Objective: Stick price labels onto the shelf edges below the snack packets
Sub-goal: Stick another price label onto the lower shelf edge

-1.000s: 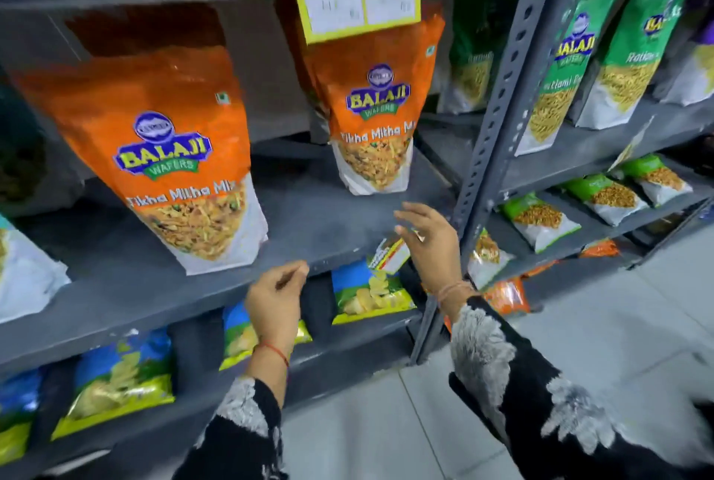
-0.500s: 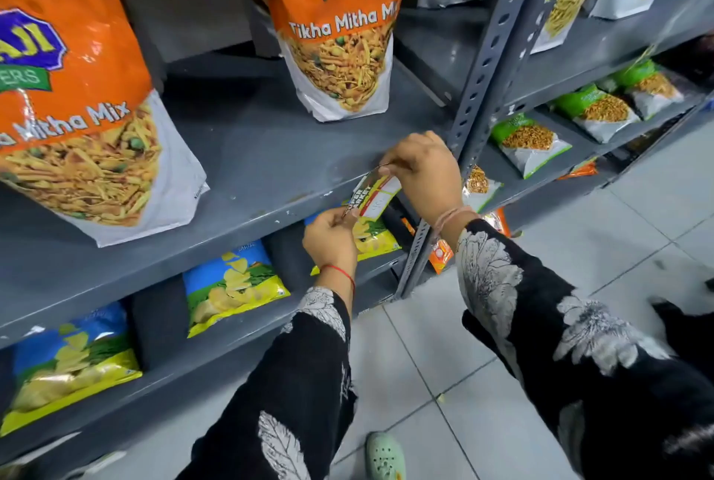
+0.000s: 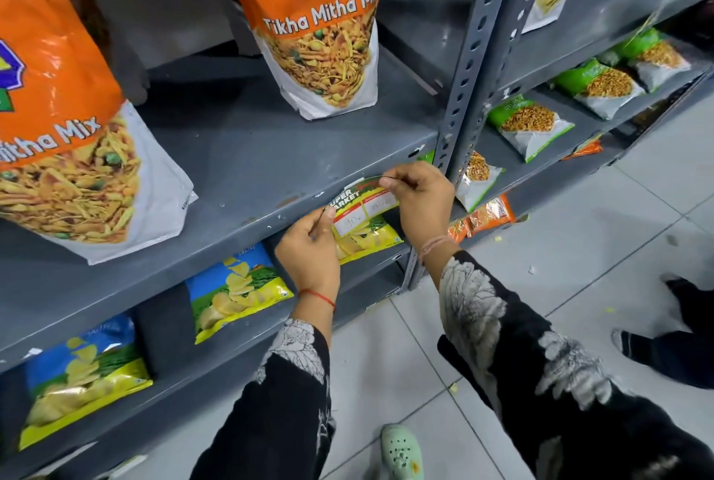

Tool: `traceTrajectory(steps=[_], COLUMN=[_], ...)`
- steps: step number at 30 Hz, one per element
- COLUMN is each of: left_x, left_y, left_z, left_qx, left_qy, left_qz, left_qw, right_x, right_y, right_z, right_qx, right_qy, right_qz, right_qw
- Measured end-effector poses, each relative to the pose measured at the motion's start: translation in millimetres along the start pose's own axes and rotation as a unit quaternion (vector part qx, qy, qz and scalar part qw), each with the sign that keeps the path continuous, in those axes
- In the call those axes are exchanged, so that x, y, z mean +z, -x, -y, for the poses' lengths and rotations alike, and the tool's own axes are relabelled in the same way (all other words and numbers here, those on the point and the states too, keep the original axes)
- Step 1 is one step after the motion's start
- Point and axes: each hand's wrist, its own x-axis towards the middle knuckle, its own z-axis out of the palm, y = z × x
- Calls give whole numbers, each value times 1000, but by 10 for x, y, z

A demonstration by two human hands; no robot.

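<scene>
Item: small paper price label, red and green "Super Market" header over two white price boxes [image 3: 361, 205].
Location: against the front lip of the grey metal shelf [image 3: 247, 226], below the orange Tikha Mitha Mix pouch [image 3: 322, 27].
Left hand [image 3: 309, 244]: pinches the label's lower-left corner.
Right hand [image 3: 419, 201]: pinches its upper-right edge.
Handling: judged feather-light, limp, crease-prone; likely adhesive-backed.
Hold: by opposite corners, kept taut.

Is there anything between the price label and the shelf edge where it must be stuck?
Nothing visible. Both hands, left and right, hold the price label at its ends, right against the grey shelf edge, below the orange snack packet.
</scene>
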Motion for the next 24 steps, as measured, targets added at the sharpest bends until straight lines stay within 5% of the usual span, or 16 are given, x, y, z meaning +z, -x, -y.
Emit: traceTrajectory(steps=[14, 24], left_x=[-69, -163], left_y=[-86, -78], left_z=[68, 172], left_qx=[90, 126], left_qy=[-109, -42], left_qz=[27, 69], left_qw=[990, 989], right_x=[190, 95], right_y=[-29, 133], right_z=[-59, -52], right_qx=[34, 6], right_qy=[-10, -15], right_qz=[-22, -23], right_qw=[999, 1000])
